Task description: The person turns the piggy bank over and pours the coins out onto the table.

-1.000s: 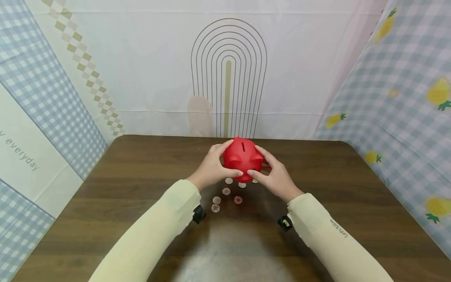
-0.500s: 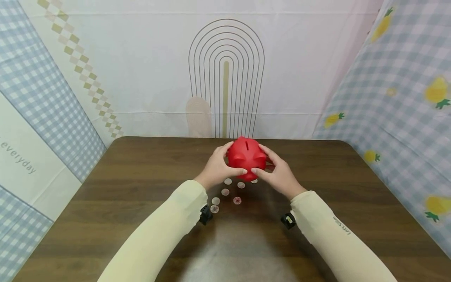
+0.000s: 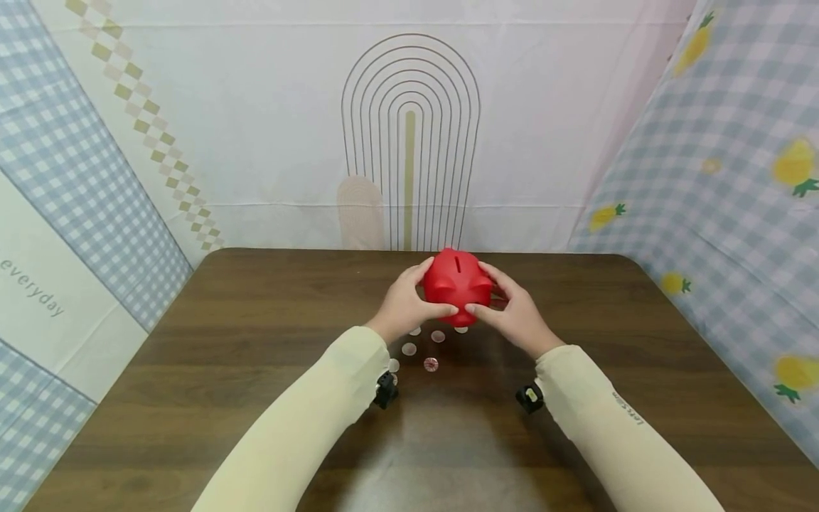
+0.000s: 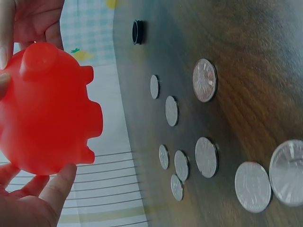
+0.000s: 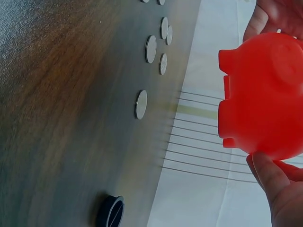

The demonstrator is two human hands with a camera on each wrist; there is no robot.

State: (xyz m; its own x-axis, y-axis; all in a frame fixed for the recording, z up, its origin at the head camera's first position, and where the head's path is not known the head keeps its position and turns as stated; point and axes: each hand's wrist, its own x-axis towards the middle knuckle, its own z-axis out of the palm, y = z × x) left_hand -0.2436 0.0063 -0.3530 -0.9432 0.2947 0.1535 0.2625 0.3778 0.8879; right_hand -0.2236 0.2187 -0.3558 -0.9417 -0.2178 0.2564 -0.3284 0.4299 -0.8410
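A red piggy bank is held up over the table, its coin slot on top and its snout toward me. My left hand grips its left side, the thumb against the snout. On the other side my right hand grips it in the same way. Both wrist views show the piggy bank with its stubby feet apart from the tabletop. Several silver coins lie loose beneath and in front of it. A black round plug lies on the table, hidden in the head view.
The brown wooden table runs back to a white patterned cloth. A blue checked cloth hangs along the right side. Black wrist cameras hang under the sleeves, near the tabletop coins.
Both hands have carried the piggy bank a little to the right, still gripping it. The coins have stayed in place; my left wrist now covers part of the nearest ones.
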